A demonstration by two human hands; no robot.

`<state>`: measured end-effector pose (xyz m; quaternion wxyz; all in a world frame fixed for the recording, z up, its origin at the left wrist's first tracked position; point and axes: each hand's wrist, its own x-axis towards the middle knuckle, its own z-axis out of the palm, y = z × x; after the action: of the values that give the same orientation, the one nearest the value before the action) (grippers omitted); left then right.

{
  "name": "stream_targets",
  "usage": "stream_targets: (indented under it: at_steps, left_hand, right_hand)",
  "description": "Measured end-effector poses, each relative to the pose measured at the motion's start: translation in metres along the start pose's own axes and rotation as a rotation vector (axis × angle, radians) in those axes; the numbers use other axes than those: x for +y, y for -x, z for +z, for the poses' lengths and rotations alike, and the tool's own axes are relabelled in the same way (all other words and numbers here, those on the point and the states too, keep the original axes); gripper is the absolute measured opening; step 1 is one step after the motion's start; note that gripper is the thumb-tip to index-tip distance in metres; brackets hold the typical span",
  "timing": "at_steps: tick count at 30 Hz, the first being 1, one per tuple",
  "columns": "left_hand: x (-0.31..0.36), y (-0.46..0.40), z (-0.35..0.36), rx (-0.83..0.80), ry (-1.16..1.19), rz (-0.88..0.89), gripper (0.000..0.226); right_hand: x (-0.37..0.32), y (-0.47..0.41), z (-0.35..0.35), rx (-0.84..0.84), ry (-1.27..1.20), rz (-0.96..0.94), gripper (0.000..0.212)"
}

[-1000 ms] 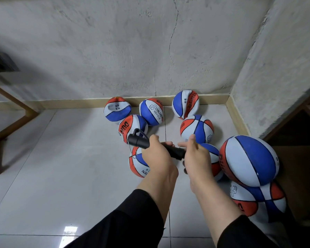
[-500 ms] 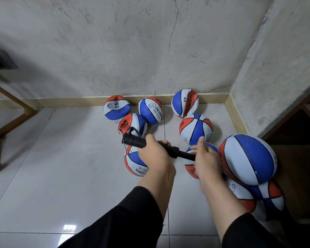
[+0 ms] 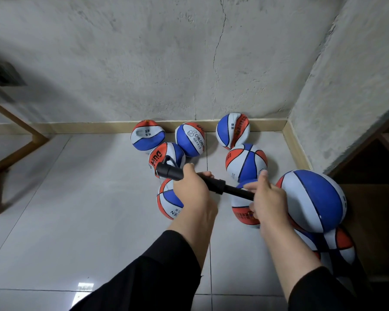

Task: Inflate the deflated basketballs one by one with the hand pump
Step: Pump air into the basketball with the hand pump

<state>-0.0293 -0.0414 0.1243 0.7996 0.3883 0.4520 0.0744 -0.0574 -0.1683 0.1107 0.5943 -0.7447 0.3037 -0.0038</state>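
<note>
While our left hand (image 3: 192, 196) grips the hand pump (image 3: 202, 180) barrel and our right hand (image 3: 268, 202) closes on its rod, we're mid-stroke; the big ball (image 3: 312, 200) sits right, so push in next.

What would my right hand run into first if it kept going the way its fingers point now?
Probably the red, white and blue basketball just beyond the right hand, whose fingers point away toward the wall. Depth is unclear; the hand may sit above that ball and pass over it.
</note>
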Motion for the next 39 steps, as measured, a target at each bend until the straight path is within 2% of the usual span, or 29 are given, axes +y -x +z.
stream_targets:
  at_steps: [4,8,11,15,19,24,30,35,39]
  left_hand:
    - [0.004,-0.007,0.0,0.021,0.007,0.022,0.037]
    - [0.002,0.0,0.005,0.031,-0.004,0.066,0.035]
    - [-0.002,0.009,0.006,0.03,-0.005,0.081,0.032]
    - [-0.009,0.012,0.003,0.023,0.012,0.066,0.034]
    - [-0.005,0.013,0.004,-0.015,-0.04,0.041,0.027]
    - [0.01,-0.011,-0.005,0.062,-0.073,0.037,0.023]
    - [0.002,-0.005,-0.001,0.046,-0.012,0.029,0.031]
    - [-0.004,0.006,0.001,0.038,0.02,0.068,0.026]
    - [-0.009,0.008,-0.002,0.021,-0.005,0.07,0.035]
  right_hand:
    - [0.006,-0.004,-0.002,-0.024,-0.049,0.061,0.058]
    - [-0.005,0.006,0.024,-0.093,-0.01,-0.017,0.051]
    - [-0.012,0.016,0.037,-0.153,0.005,-0.055,0.053]
    - [-0.012,0.022,0.043,-0.163,0.046,-0.103,0.05]
    - [0.001,0.014,0.034,-0.084,0.028,-0.074,0.054]
    - [0.014,-0.012,-0.008,0.07,-0.034,0.056,0.059]
    - [0.013,-0.006,0.006,0.004,0.0,0.021,0.049]
    - [-0.001,0.009,0.032,-0.104,0.005,-0.043,0.047]
    - [-0.008,0.022,0.045,-0.169,0.068,-0.069,0.051]
